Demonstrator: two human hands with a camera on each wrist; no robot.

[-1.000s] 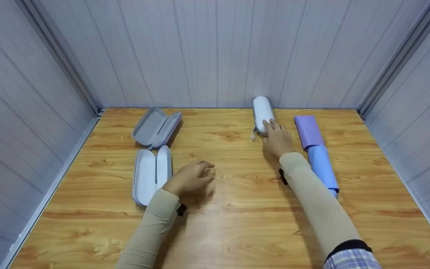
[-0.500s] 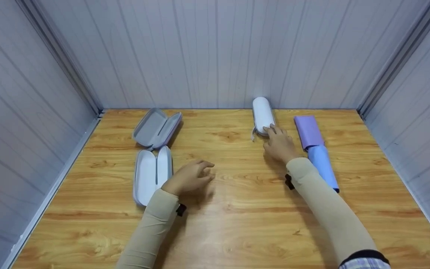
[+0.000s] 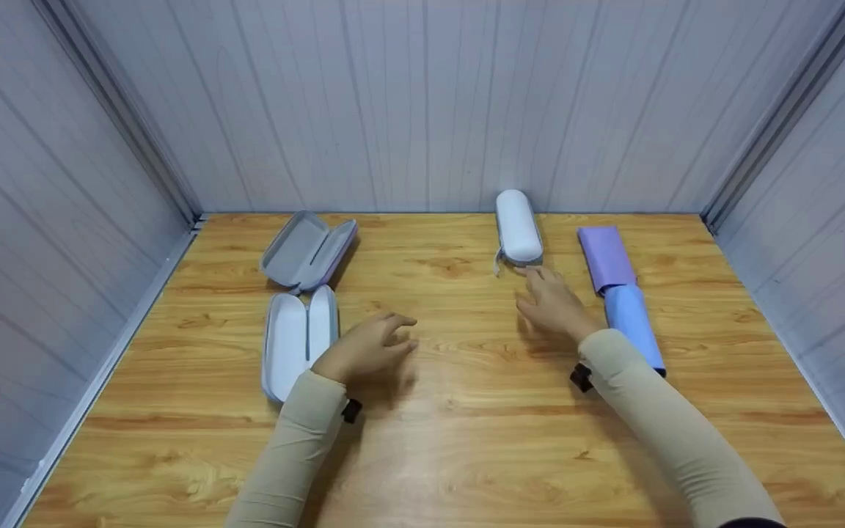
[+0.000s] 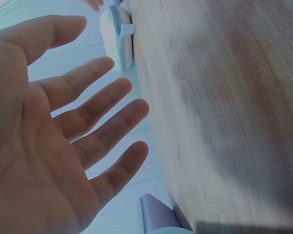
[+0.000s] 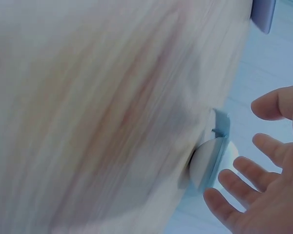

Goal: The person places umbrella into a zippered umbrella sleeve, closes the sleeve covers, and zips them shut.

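My right hand (image 3: 554, 301) hovers just in front of a closed white glasses case (image 3: 518, 224), fingers loosely extended and holding nothing. The case lies near the back wall, a zip pull hanging at its near left corner. In the right wrist view the same case (image 5: 205, 165) appears beyond the spread fingertips. My left hand (image 3: 367, 348) is over the table with relaxed fingers and nothing in it, beside an open white glasses case (image 3: 287, 345). Behind that one, an open glasses case with grey lining and a purple outside (image 3: 294, 253) touches or nearly touches it.
Right of the closed case lie a purple folded piece (image 3: 606, 257) and a blue one (image 3: 634, 323), end to end; their kind is unclear. The wooden table (image 3: 452, 440) is bounded by pale panel walls (image 3: 393, 110) at the back and both sides.
My right hand has come off the closed white glasses case and drawn back toward me and slightly right. The left hand has barely shifted, and the cases stay in place.
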